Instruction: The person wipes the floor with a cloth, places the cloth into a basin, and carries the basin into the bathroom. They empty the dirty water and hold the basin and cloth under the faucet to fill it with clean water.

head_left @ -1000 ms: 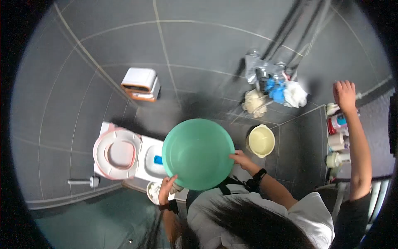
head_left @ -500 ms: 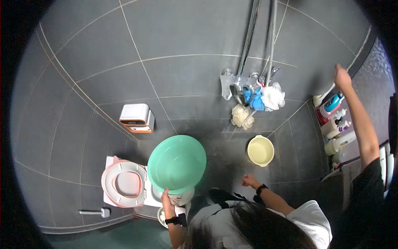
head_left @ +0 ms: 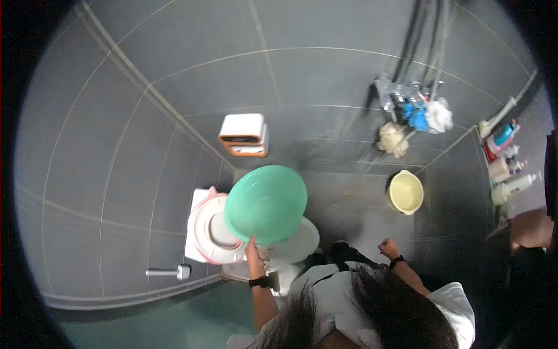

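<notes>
A green plastic basin [head_left: 266, 200] is held at its near rim by my left hand [head_left: 253, 259], the thumb showing over the edge. The basin is tilted and overlaps the right side of a pink and white toilet seat [head_left: 200, 230] in this view. Just right of the basin, partly covered by it, shows a pale round surface [head_left: 303, 238]. My right hand [head_left: 389, 248] hangs loosely curled over the floor, with nothing visible in it. Nearest to it is a small yellow basin [head_left: 406, 193], standing apart on the floor.
A white and orange dispenser box [head_left: 243, 132] hangs on the wall. Shower fittings [head_left: 401, 93] carry a blue puff [head_left: 416, 116] and pale bath puffs [head_left: 393, 139]. Several bottles [head_left: 504, 152] line the right side, near another person's arm [head_left: 532, 228]. A paper holder [head_left: 181, 272] is at lower left.
My left hand has moved the green basin left, over part of the toilet seat, uncovering the pale round surface. The view has shifted. The other person's arm has lowered from the wall.
</notes>
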The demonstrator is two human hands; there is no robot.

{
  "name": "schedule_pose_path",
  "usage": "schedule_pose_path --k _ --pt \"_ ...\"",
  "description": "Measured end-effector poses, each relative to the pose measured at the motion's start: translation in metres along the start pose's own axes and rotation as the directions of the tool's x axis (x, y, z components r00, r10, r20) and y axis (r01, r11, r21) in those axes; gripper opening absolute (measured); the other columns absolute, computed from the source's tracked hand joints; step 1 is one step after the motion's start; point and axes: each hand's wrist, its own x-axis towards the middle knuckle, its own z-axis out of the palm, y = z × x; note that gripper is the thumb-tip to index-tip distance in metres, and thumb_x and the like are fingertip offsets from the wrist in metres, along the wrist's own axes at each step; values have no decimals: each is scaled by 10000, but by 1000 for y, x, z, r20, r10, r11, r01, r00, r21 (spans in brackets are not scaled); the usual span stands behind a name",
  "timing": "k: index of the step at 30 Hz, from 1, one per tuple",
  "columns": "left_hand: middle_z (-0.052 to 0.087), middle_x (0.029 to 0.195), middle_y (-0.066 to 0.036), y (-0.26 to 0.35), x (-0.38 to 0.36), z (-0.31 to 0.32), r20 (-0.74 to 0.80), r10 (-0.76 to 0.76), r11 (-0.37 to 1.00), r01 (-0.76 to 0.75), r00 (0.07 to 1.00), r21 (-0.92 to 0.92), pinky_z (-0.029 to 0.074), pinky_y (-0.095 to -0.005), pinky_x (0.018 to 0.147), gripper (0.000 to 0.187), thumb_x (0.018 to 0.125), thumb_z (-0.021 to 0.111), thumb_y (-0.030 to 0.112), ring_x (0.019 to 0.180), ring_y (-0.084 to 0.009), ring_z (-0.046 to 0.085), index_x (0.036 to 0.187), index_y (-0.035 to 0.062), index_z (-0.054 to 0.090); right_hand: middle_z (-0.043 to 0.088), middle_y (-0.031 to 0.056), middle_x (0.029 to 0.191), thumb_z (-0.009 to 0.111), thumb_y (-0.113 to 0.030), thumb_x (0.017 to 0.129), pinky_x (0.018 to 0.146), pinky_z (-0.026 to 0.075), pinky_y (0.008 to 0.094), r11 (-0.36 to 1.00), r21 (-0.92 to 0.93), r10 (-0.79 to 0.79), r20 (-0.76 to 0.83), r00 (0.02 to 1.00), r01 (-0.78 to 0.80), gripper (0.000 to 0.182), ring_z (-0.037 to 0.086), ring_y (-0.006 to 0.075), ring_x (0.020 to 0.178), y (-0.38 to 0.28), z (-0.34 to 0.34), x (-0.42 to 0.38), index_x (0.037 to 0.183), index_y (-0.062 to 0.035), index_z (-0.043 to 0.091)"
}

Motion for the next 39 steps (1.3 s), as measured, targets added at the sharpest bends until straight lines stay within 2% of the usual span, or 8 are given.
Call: schedule_pose_path --k 4,12,17,20,23,26,33,39 --pt "652 976 -140 3 -14 -19 -43 95 987 -99 995 -127 557 -374 683 347 896 585 221 835 -232 658 1104 -57 563 612 130 584 634 -128 756 541 508 362 946 1 -324 67 944 325 183 623 202 535 -28 21 22 653 19 596" --pt "650 1031 -155 -1 -75 -67 -212 187 963 -221 959 -151 525 -342 775 357 889 600 198 880 -229 652 1110 -80 566 636 133 670 646 -191 777 611 509 379 800 -298 -318 525 789 520 205 635 232 605 -139 80 65 869 -9 622" --pt "642 1079 -195 -12 -112 -93 -323 224 962 -261 920 -77 526 -352 832 390 900 578 198 948 -252 655 1138 -109 547 666 162 856 634 -258 809 719 515 434 550 -405 -321 705 633 730 254 655 284 840 -195 120 64 941 -41 646" --pt "651 1048 -197 -1 -131 -98 -297 209 959 -255 932 -126 531 -361 826 407 902 566 222 923 -264 663 1129 -115 546 662 160 986 638 -309 819 759 510 450 72 -417 -430 807 405 906 313 636 323 919 -164 167 94 996 -51 645" --pt "640 1076 -197 19 -141 -99 -265 199 964 -236 943 -118 527 -375 840 401 900 563 231 955 -267 652 1129 -98 552 649 163 1038 631 -310 821 770 505 464 -132 -420 -260 889 377 898 334 625 350 934 -185 201 72 1040 -59 631" --pt "631 1110 -172 17 -121 -132 -265 242 947 -287 933 -143 509 -366 843 399 894 583 225 960 -248 646 1145 -82 545 648 169 992 630 -291 817 776 501 476 71 -367 -220 901 373 928 304 626 351 926 -261 196 -12 997 -46 623" --pt "661 992 -117 69 -116 -125 -227 314 921 -354 922 -163 508 -328 756 311 892 608 200 858 -200 648 1048 -68 599 649 169 910 617 -234 803 744 514 475 41 -255 -264 930 256 966 245 632 365 877 -282 230 -67 938 -30 614" --pt "633 1071 -148 79 -128 -128 -215 322 922 -357 922 -149 497 -355 802 368 898 593 208 926 -223 634 1115 -87 559 651 175 915 627 -232 792 743 516 475 47 -288 -281 915 289 957 252 633 369 883 -288 229 -56 937 -26 618"
